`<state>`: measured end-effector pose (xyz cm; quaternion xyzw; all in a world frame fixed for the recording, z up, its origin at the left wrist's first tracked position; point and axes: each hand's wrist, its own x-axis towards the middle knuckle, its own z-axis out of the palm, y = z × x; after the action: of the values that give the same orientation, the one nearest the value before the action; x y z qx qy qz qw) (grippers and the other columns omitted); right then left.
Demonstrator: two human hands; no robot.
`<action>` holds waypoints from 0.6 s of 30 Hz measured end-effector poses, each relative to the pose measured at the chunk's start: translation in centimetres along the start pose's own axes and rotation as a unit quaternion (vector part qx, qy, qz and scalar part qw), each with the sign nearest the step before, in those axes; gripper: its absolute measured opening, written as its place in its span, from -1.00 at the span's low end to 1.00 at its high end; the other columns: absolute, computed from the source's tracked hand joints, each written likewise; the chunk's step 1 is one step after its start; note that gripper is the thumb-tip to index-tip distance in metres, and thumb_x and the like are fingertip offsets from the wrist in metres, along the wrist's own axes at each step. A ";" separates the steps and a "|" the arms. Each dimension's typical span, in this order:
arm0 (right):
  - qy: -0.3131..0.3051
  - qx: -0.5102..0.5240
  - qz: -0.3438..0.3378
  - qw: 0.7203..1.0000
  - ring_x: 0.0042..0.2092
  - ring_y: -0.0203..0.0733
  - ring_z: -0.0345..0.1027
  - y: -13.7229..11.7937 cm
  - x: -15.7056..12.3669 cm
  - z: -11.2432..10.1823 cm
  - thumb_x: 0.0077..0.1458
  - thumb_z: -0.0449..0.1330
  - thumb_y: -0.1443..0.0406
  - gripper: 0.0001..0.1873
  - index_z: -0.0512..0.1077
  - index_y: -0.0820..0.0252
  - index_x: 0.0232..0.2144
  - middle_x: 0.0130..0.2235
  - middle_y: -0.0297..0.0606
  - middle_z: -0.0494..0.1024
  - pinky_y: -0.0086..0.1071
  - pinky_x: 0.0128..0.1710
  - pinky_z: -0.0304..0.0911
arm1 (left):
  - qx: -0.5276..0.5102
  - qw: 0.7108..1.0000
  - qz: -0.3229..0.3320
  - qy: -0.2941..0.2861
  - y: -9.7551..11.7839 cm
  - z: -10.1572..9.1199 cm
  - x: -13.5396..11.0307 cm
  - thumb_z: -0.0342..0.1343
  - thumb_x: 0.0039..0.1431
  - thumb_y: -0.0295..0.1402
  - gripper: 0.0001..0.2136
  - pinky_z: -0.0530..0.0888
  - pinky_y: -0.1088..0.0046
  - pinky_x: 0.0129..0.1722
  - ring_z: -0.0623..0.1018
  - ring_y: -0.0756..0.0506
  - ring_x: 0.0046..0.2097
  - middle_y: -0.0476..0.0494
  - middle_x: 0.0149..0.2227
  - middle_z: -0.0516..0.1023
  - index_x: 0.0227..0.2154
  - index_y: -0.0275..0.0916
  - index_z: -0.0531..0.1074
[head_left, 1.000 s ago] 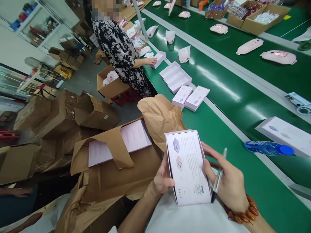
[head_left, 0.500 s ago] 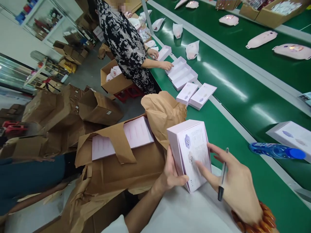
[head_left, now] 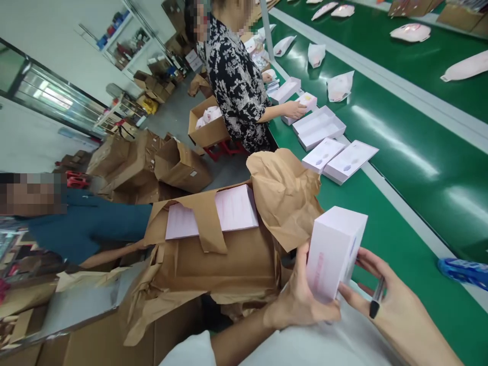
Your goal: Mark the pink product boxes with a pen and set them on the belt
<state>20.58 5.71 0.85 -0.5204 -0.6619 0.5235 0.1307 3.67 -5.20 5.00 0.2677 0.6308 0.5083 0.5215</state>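
A white product box (head_left: 331,254) stands tilted in front of me, its plain side with faint pink print facing me. My left hand (head_left: 303,300) is closed round its lower left part, thumb across the near bottom edge. A black-capped pen (head_left: 376,299) is tucked between the fingers of my right hand (head_left: 400,307). That hand's fingertips and thumb are at the box's right side; the printed face there is mostly turned away. Left of my hands, more white boxes (head_left: 237,209) lie in an open carton (head_left: 224,264) lined with brown paper (head_left: 284,193).
On the green conveyor table (head_left: 404,234) lie closed boxes (head_left: 351,158), an open tray box (head_left: 320,124), wrapped bags (head_left: 340,86) and a blue bottle (head_left: 463,272). A co-worker (head_left: 234,76) handles a box beyond; another person (head_left: 91,223) is at the left. Cartons (head_left: 181,165) stand on the floor.
The box has been turned, so its plain side faces me rather than its printed face. My view has swung left. The co-worker's hand now rests on a smaller box.
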 end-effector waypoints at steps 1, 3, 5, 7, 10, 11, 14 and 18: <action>-0.013 0.011 0.006 1.000 0.03 0.31 0.70 0.7 0.0 0.1 -0.15 0.48 -0.15 -0.11 0.49 0.06 0.19 0.15 0.04 0.70 -0.06 -0.20 0.66 | 0.003 1.000 -0.008 -0.004 0.1 0.1 -0.2 0.38 -0.23 -0.52 0.13 0.50 -0.01 0.24 0.48 -0.42 0.22 -0.31 0.26 0.44 0.49 -0.11 0.07; -0.036 0.044 0.034 0.998 0.15 0.34 0.64 2.0 0.1 0.3 -0.14 0.48 -0.13 -0.09 0.46 0.09 0.21 0.19 0.09 0.67 -0.08 -0.16 0.67 | 0.010 1.000 -0.008 -0.021 -0.1 0.2 -0.4 0.40 -0.21 -0.51 0.13 0.42 -0.09 0.34 0.45 -0.45 0.29 -0.33 0.28 0.43 0.50 -0.12 0.05; -0.040 0.085 0.056 0.994 0.23 0.38 0.57 3.1 0.3 0.6 -0.19 0.50 -0.12 -0.07 0.43 0.13 0.18 0.20 0.16 0.65 -0.10 -0.17 0.69 | -0.003 0.999 0.003 -0.048 -1.0 0.0 0.0 0.45 -0.19 -0.48 0.14 0.30 -0.14 0.44 0.40 -0.47 0.37 -0.34 0.30 0.44 0.50 -0.10 0.05; -0.050 0.098 0.071 0.991 0.19 0.40 0.60 4.0 0.7 1.0 -0.28 0.55 -0.10 -0.05 0.43 0.13 0.14 0.18 0.19 0.66 -0.12 -0.21 0.70 | -0.062 0.995 0.018 -0.079 -2.4 -0.5 1.1 0.57 -0.27 -0.39 0.19 0.22 -0.18 0.48 0.34 -0.49 0.43 -0.34 0.35 0.40 0.48 -0.06 0.09; -0.084 0.101 0.063 0.989 0.00 0.37 0.71 4.5 1.5 1.4 -0.32 0.58 -0.05 -0.08 0.44 0.08 0.10 0.14 0.14 0.70 -0.11 -0.25 0.71 | -0.178 0.975 0.011 -0.134 -4.2 -1.8 3.7 0.68 -0.44 -0.26 0.22 0.29 -0.24 0.41 0.36 -0.53 0.41 -0.32 0.39 0.35 0.40 0.00 0.22; -0.090 0.097 0.051 0.990 -0.05 0.37 0.72 4.4 1.7 1.5 -0.30 0.58 -0.05 -0.10 0.44 0.06 0.09 0.12 0.11 0.72 -0.09 -0.25 0.71 | -0.200 0.968 -0.001 -0.150 -4.4 -2.3 4.6 0.69 -0.48 -0.25 0.21 0.35 -0.25 0.36 0.42 -0.53 0.36 -0.31 0.34 0.40 0.37 0.00 0.27; -0.056 0.031 0.004 0.998 -0.03 0.41 0.71 3.5 1.9 1.6 -0.30 0.55 -0.11 -0.08 0.45 0.01 0.12 0.06 0.01 0.75 0.04 -0.18 0.71 | -0.202 0.966 -0.002 -0.159 -4.0 -3.5 6.3 0.71 -0.55 -0.32 0.12 0.43 -0.18 0.28 0.53 -0.47 0.20 -0.22 0.10 0.57 0.26 -0.07 0.40; -0.031 -0.009 -0.057 0.998 0.03 0.37 0.70 1.3 1.3 0.9 -0.24 0.52 -0.09 -0.02 0.44 0.07 0.23 0.07 -0.04 0.75 0.08 -0.01 0.67 | -0.174 0.977 0.042 -0.117 -2.5 -4.7 6.5 0.70 -0.51 -0.31 -0.02 0.44 -0.04 0.27 0.52 -0.43 0.19 -0.18 0.02 0.61 0.15 -0.12 0.49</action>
<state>20.10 6.20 -1.06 -0.4665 -0.6991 0.5248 0.1351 -2.25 -2.14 -0.07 0.2568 0.4555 0.5972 0.6082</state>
